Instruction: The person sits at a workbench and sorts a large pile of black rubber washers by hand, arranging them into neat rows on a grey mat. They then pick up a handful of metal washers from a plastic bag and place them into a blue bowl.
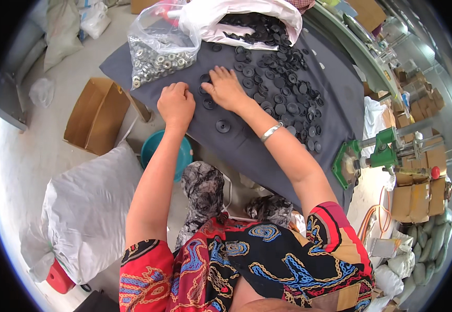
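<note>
Black round plastic discs [288, 88] lie spread over a dark grey cloth [257, 143] on the table. My left hand [176, 106] is at the table's left edge with its fingers curled in; what they hold, if anything, is hidden. Just right of it, my right hand [227, 89] rests palm down, fingers apart, beside several discs. One single disc [223, 126] sits apart, nearer to me. Small silvery metal rings fill a clear plastic bag [161, 57] beyond my left hand. Farther back, a white sack [236, 10] lies on its side, its mouth full of black discs.
A green metal hand press [346, 164] stands at the table's right edge. Below the left edge are a teal basin [184, 158], an open cardboard box [93, 117] and a large stuffed white sack [88, 210]. Cardboard boxes [413, 200] and filled bags are stacked at the right.
</note>
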Available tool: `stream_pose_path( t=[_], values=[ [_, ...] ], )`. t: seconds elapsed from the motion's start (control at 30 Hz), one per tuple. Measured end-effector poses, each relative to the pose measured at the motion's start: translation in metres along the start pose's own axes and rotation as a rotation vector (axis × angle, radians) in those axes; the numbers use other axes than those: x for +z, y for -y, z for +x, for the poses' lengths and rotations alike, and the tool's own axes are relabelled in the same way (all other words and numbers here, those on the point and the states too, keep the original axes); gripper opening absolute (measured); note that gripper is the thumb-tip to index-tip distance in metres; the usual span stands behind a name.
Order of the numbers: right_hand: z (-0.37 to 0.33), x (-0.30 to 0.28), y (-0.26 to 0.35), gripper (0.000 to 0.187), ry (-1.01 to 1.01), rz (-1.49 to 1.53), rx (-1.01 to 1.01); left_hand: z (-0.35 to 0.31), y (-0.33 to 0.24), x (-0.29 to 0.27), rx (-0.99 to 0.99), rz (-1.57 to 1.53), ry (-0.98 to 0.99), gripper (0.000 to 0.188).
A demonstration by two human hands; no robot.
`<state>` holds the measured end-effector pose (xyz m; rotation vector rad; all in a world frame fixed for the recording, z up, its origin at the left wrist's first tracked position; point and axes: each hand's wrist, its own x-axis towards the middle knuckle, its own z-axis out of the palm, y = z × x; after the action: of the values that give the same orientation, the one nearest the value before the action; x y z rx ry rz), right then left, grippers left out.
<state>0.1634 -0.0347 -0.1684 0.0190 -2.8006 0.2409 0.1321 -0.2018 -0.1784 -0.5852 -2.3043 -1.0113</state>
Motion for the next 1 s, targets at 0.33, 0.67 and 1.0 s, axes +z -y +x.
stream_pose_path(
  t=[0.33, 0.67, 1.0],
  values=[
    [0.003, -0.029, -0.037, 0.046, 0.043, -0.109, 0.157, -0.002, 0.002, -0.001, -0.007, -0.002, -0.002, 0.004],
    [-0.022, -0.035, -0.028, 0.039, 0.026, -0.155, 0.039, -0.001, 0.002, -0.001, -0.014, 0.013, 0.005, 0.004],
    [-0.02, -0.016, -0.013, 0.029, -0.159, -0.066, -0.131, 0.0, 0.0, 0.0, 0.013, 0.019, -0.011, 0.002]
  ],
)
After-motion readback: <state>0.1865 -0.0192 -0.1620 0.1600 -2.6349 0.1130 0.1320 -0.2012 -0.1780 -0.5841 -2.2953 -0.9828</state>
